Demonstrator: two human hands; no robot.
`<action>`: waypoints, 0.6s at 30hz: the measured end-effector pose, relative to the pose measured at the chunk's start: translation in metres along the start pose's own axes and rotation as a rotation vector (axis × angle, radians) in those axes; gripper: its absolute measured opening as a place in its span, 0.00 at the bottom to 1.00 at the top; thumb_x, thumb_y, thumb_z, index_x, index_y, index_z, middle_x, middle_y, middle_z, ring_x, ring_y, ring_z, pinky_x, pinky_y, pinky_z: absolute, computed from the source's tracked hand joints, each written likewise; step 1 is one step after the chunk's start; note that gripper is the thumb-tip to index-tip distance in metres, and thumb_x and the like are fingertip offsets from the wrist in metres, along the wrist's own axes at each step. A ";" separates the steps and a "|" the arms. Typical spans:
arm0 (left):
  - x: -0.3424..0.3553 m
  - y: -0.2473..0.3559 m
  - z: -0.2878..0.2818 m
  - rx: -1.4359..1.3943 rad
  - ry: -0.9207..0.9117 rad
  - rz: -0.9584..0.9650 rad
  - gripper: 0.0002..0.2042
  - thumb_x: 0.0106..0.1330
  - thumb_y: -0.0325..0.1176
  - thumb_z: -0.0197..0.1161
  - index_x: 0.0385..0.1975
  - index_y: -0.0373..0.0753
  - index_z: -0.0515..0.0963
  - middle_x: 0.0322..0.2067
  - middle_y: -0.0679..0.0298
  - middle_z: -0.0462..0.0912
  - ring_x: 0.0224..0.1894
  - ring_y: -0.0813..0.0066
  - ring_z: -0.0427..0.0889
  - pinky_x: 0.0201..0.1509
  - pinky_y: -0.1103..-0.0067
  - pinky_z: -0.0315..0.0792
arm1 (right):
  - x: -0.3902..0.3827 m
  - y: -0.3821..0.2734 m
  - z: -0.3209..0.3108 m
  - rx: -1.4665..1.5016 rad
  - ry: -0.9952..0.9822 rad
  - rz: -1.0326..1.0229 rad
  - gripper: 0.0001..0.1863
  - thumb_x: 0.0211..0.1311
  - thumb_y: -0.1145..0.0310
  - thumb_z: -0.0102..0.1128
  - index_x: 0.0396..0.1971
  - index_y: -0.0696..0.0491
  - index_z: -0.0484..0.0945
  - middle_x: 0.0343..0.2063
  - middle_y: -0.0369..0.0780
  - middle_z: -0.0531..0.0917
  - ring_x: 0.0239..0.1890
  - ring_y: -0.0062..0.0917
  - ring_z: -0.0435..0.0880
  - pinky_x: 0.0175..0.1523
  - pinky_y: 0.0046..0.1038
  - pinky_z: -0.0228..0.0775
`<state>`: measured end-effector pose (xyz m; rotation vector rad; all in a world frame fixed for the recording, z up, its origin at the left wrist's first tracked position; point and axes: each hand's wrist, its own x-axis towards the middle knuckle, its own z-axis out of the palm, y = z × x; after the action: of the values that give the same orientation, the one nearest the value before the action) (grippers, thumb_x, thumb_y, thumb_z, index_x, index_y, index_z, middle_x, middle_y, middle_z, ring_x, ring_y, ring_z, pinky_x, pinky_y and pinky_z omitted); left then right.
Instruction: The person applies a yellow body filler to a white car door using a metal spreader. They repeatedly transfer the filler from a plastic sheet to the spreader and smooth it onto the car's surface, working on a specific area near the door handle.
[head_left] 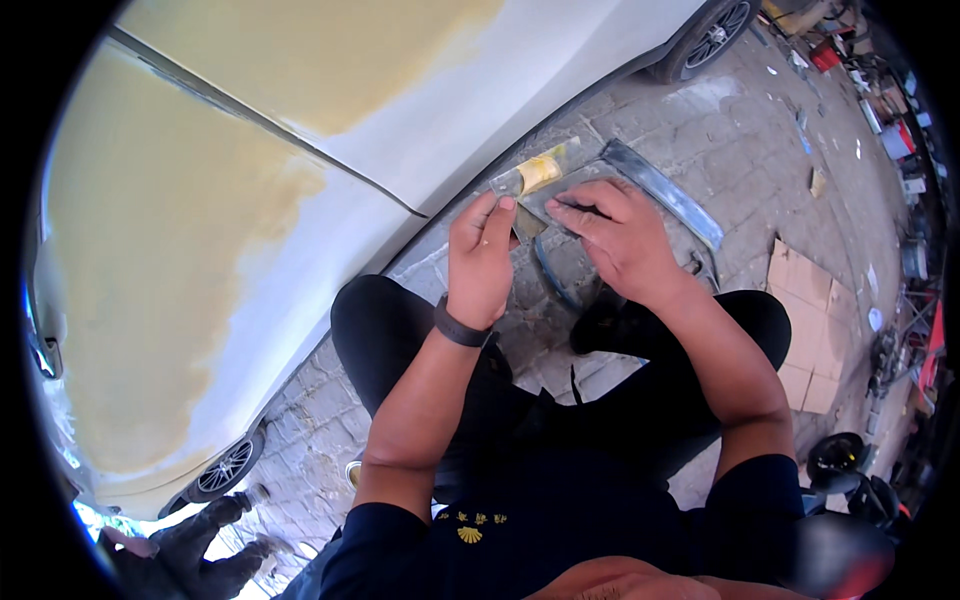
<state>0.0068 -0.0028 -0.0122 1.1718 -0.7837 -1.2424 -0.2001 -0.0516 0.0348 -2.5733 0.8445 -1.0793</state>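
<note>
My left hand [480, 250] is closed, thumb against fingers, on the edge of a thin flat plate [527, 226] in front of me. A lump of pale yellow putty [541, 173] lies on a flat surface just beyond its fingertips. To the right, my right hand [625, 235] is bent with its thumb and fingertips pinched together, close to the plate. What that pinch holds is too small to make out. Both hands are above my crossed legs, beside a white car [520, 80] whose side carries broad tan filler patches [170, 260].
A long grey-blue strip [665, 190] lies on the paved ground beyond my right hand. Flattened cardboard [812, 320] is at the right, with assorted clutter [900, 140] along the far right. The car's wheels [712, 42] show at top and lower left. An open can [353, 474] stands behind my left elbow.
</note>
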 end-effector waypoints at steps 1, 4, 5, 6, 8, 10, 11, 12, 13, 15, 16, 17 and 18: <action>0.000 0.000 0.000 0.003 0.000 0.004 0.11 0.80 0.32 0.56 0.49 0.32 0.82 0.42 0.66 0.85 0.43 0.80 0.83 0.48 0.78 0.78 | -0.002 0.000 0.003 0.022 -0.041 -0.008 0.22 0.51 0.78 0.66 0.48 0.48 0.88 0.42 0.38 0.85 0.43 0.39 0.83 0.48 0.38 0.77; 0.002 0.001 0.000 0.045 0.014 0.009 0.10 0.80 0.32 0.56 0.46 0.34 0.82 0.36 0.70 0.83 0.37 0.85 0.79 0.41 0.82 0.73 | -0.002 0.007 -0.004 0.062 -0.079 -0.031 0.22 0.52 0.79 0.65 0.49 0.49 0.88 0.42 0.39 0.85 0.44 0.39 0.83 0.47 0.38 0.77; 0.002 0.003 0.000 0.096 0.008 0.016 0.10 0.80 0.32 0.56 0.45 0.34 0.82 0.35 0.71 0.82 0.35 0.86 0.77 0.39 0.83 0.71 | -0.001 0.010 -0.007 0.071 -0.078 -0.038 0.22 0.52 0.79 0.65 0.49 0.49 0.88 0.43 0.39 0.85 0.44 0.39 0.83 0.47 0.37 0.77; 0.002 0.006 0.002 0.143 0.000 0.023 0.10 0.80 0.32 0.56 0.44 0.34 0.82 0.33 0.72 0.81 0.33 0.87 0.75 0.37 0.83 0.69 | 0.000 0.012 -0.007 0.046 -0.016 -0.022 0.22 0.52 0.79 0.65 0.49 0.49 0.88 0.43 0.39 0.85 0.44 0.39 0.83 0.47 0.37 0.77; 0.001 0.006 0.006 0.171 0.000 0.079 0.10 0.80 0.32 0.56 0.42 0.34 0.82 0.30 0.74 0.79 0.32 0.88 0.72 0.36 0.84 0.68 | 0.001 0.014 -0.008 -0.006 0.110 0.009 0.22 0.52 0.80 0.64 0.49 0.49 0.87 0.42 0.38 0.85 0.43 0.39 0.83 0.47 0.37 0.77; 0.001 0.005 0.007 0.222 0.001 0.133 0.10 0.81 0.32 0.56 0.41 0.34 0.81 0.29 0.75 0.76 0.31 0.88 0.70 0.35 0.84 0.66 | 0.001 0.010 -0.002 0.033 0.053 0.006 0.22 0.53 0.80 0.64 0.49 0.49 0.87 0.43 0.38 0.85 0.43 0.39 0.83 0.47 0.37 0.77; 0.001 0.002 0.006 0.258 0.001 0.156 0.10 0.81 0.32 0.56 0.40 0.34 0.81 0.28 0.75 0.75 0.30 0.89 0.69 0.35 0.84 0.66 | 0.001 0.010 0.000 0.052 0.025 0.005 0.22 0.53 0.81 0.64 0.49 0.49 0.87 0.43 0.39 0.85 0.42 0.39 0.84 0.47 0.37 0.77; 0.002 0.001 0.004 0.295 0.000 0.178 0.10 0.81 0.32 0.56 0.39 0.35 0.80 0.28 0.75 0.74 0.30 0.89 0.68 0.34 0.84 0.65 | 0.001 0.011 -0.001 0.043 -0.016 -0.016 0.22 0.53 0.81 0.64 0.50 0.49 0.87 0.43 0.39 0.85 0.42 0.39 0.84 0.47 0.37 0.77; 0.004 -0.001 0.004 0.313 0.006 0.202 0.10 0.81 0.32 0.56 0.36 0.33 0.75 0.26 0.71 0.70 0.30 0.85 0.64 0.33 0.81 0.64 | 0.001 0.012 -0.002 0.033 -0.056 -0.036 0.22 0.53 0.81 0.65 0.50 0.50 0.87 0.43 0.39 0.85 0.42 0.39 0.84 0.46 0.36 0.77; 0.007 0.000 0.006 0.349 0.022 0.246 0.15 0.80 0.31 0.55 0.29 0.31 0.65 0.22 0.62 0.60 0.29 0.76 0.56 0.31 0.74 0.61 | 0.000 0.015 -0.007 0.029 -0.055 -0.033 0.23 0.53 0.83 0.63 0.50 0.51 0.87 0.44 0.40 0.85 0.44 0.40 0.84 0.48 0.37 0.77; 0.005 0.002 0.009 0.352 0.022 0.246 0.15 0.80 0.31 0.55 0.29 0.31 0.65 0.22 0.62 0.60 0.29 0.76 0.56 0.31 0.74 0.60 | 0.000 0.017 -0.013 0.034 -0.014 -0.010 0.24 0.52 0.84 0.62 0.51 0.52 0.86 0.45 0.41 0.85 0.45 0.41 0.84 0.50 0.37 0.76; 0.004 0.004 0.011 0.355 0.022 0.247 0.15 0.80 0.30 0.55 0.29 0.31 0.65 0.22 0.61 0.60 0.29 0.76 0.56 0.31 0.73 0.60 | 0.001 0.018 -0.015 0.040 0.027 0.014 0.25 0.52 0.86 0.61 0.52 0.53 0.86 0.46 0.42 0.85 0.46 0.42 0.84 0.51 0.38 0.76; 0.003 0.007 0.014 0.354 0.019 0.247 0.15 0.80 0.30 0.55 0.29 0.31 0.65 0.22 0.61 0.59 0.29 0.76 0.56 0.30 0.73 0.60 | 0.002 0.018 -0.014 0.038 0.060 0.007 0.24 0.52 0.84 0.62 0.51 0.52 0.87 0.45 0.41 0.85 0.45 0.41 0.84 0.49 0.37 0.77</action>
<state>-0.0039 -0.0097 -0.0019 1.3192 -1.1300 -0.9090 -0.2165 -0.0675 0.0381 -2.5169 0.8377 -1.1650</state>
